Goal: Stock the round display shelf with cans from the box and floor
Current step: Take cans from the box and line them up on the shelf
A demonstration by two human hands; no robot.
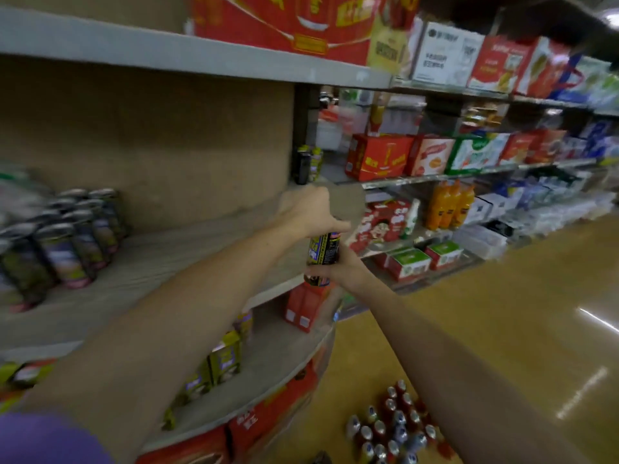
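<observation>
Reaching out with both bare arms, I held one dark can with a yellow and purple label [323, 254] upright at the right-hand edge of the round grey display shelf [187, 259]. My left hand [313, 212] came over the can's top, the fingers curled down around its upper end and the thumb pointing right. My right hand [338, 267] gripped it from below, fingers wrapped around its lower part, so the can was pinched between the two hands, just off the shelf's curved rim. The picture was blurred, so I could not tell exactly how tightly each finger pressed.

Farther left on the same tier stood a cluster of dark cans with purple and green labels [67, 242], well apart from my hands. At the far back corner of that tier, two more dark cans [308, 164] stood against the brown back panel [150, 142]. On the tier below, small yellow and purple cartons [224, 358] lined the rim, with red boxes [303, 308] beyond them. Down on the shiny tan floor [502, 313] a bunch of red and silver-topped cans [395, 426] stood close together beneath my right forearm. A purple sleeve [43, 440] covered my left shoulder. Beyond, long straight shelves carried red and white cartons [432, 155] and orange bottles [450, 205].
</observation>
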